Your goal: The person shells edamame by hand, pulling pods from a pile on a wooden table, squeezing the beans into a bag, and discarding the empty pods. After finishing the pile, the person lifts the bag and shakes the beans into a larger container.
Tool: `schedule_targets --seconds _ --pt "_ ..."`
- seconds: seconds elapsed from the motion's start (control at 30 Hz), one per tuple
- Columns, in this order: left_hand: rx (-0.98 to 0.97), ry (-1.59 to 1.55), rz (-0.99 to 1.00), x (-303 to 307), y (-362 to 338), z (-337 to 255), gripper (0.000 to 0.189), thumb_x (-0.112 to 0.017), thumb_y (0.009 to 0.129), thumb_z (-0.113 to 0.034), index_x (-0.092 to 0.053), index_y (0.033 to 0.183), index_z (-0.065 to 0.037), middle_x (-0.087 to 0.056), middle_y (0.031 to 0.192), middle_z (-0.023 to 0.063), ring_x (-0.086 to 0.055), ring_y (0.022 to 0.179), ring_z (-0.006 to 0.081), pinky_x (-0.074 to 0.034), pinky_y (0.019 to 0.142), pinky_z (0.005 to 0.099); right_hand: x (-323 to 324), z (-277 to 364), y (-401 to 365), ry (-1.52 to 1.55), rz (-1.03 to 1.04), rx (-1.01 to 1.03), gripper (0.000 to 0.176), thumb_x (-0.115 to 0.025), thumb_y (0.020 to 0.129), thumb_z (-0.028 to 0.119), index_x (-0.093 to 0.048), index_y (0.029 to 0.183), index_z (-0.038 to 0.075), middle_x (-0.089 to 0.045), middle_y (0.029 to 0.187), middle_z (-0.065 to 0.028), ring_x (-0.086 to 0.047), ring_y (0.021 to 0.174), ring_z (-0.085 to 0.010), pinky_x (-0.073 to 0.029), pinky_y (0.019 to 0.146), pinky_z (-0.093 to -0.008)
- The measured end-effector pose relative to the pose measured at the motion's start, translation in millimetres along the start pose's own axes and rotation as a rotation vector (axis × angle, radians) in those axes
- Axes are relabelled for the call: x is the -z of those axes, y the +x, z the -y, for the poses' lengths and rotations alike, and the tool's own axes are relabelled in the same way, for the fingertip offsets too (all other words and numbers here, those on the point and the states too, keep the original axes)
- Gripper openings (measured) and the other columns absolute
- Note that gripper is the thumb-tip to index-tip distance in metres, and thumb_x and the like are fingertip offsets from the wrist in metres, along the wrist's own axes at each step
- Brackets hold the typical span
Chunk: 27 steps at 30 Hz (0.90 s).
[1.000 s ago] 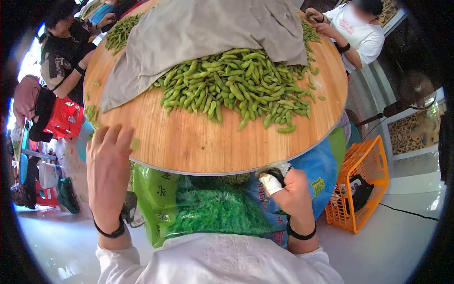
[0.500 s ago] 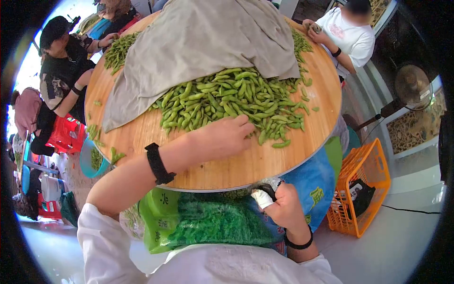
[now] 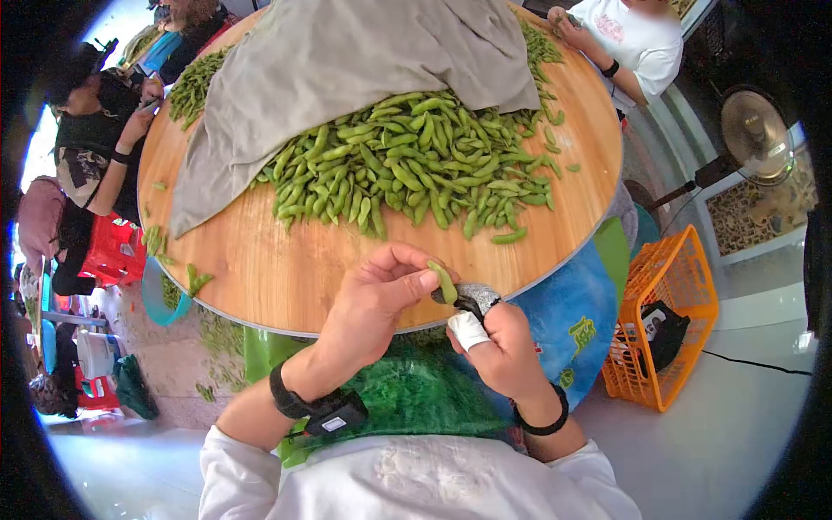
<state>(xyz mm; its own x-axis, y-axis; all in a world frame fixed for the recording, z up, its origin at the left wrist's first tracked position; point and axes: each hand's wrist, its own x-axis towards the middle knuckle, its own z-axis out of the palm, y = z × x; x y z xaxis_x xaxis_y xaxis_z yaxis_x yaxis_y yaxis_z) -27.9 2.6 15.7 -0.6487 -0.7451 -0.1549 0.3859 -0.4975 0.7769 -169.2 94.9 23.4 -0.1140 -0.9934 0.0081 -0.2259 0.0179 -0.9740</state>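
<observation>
At the near edge of the round wooden table (image 3: 286, 269), the left hand (image 3: 373, 303) pinches one green pod (image 3: 443, 282) against a small dark tool (image 3: 469, 301) clenched in the right hand (image 3: 498, 351) (one fingertip taped white), while a large heap of pods (image 3: 416, 165) lies unhandled mid-table, partly under a grey cloth (image 3: 347, 61).

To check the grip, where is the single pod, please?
Head view, centre: the pod is pinched in the left hand, beside the right hand, over the table edge.

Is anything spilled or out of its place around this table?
Yes. Green scraps lie scattered on the floor under the table's left rim, and a few stray pods sit at that rim, apart from the main pile. The left hand pinches one pod.
</observation>
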Motion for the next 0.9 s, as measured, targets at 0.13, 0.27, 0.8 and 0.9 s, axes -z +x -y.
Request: schedule_targets --seconds 0.13,0.27,0.8,0.9 --pt "-0.062 0.002 -0.011 -1 -1 0 0.007 -0.059 0.083 -0.004 -0.055 0.088 -0.005 -0.064 0.093 0.0112 -0.059 0.081 0.0153 -0.045 0.071 0.0235 2 -1 -3 -0.059 -0.005 0.010 0.015 -0.054 0.080 0.010 -0.049 0.073 -0.002 -0.049 0.058 -0.0159 -0.050 0.051 -0.0311 -0.036 0.048 -0.0379" --pt "-0.091 0.039 0.004 -1 -2 1 0.007 -0.059 0.082 -0.003 -0.055 0.088 -0.004 -0.064 0.093 0.0117 -0.059 0.082 0.0159 -0.045 0.071 0.0246 -1 -2 -4 -0.081 -0.003 0.018 0.013 -0.053 0.081 0.009 -0.049 0.074 -0.002 -0.050 0.059 -0.0167 -0.050 0.050 -0.0321 -0.037 0.047 -0.0386" --pt "0.116 -0.111 0.117 5 -2 7 0.017 -0.062 0.080 -0.005 -0.052 0.094 -0.007 -0.059 0.086 0.0071 -0.059 0.078 0.0149 -0.048 0.070 0.0268 -9 0 0 -0.343 -0.152 0.140 0.010 -0.049 0.080 0.005 -0.053 0.086 -0.002 -0.052 0.059 -0.0131 -0.051 0.045 -0.0302 -0.040 0.042 -0.0362" --pt "-0.045 0.279 0.033 -5 -8 7 0.021 -0.066 0.077 -0.004 -0.052 0.093 -0.004 -0.059 0.082 0.0019 -0.058 0.071 0.0090 -0.047 0.063 0.0206 -18 7 -10 -0.599 -0.233 0.279 0.012 -0.054 0.078 0.007 -0.054 0.085 -0.002 -0.051 0.062 -0.0191 -0.052 0.055 -0.0393 -0.043 0.048 -0.0428"
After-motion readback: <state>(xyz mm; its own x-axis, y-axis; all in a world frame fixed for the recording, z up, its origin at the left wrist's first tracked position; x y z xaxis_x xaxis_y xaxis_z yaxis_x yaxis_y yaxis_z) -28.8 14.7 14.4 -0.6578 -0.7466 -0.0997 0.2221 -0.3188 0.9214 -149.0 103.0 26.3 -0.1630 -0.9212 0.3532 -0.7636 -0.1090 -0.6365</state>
